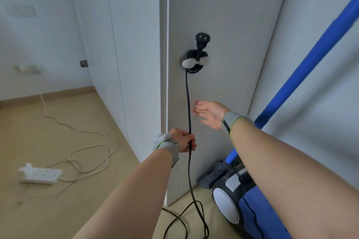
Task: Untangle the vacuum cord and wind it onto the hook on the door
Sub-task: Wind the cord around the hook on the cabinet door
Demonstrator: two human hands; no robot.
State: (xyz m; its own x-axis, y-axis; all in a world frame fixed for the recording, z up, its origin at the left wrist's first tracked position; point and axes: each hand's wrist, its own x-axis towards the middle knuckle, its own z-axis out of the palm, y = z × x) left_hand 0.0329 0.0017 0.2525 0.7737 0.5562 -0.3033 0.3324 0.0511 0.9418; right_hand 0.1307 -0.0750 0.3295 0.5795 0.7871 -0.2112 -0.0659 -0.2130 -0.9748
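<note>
Left grip (184,142) clamped round the black cord (188,101), probably to keep the run above it taut up to the hook (194,62) on the door (223,15). Several turns sit on the hook; the plug (203,38) stands above them. Right grip (208,114) apart, fingers spread, empty, just right of the cord. Slack loops lie on the floor (126,190) below the left grip, beside the vacuum (252,215). Winding judged partly done.

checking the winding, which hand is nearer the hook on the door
Right. The right hand is open below the hook, just right of the cord; the left hand grips the cord lower down.
</note>
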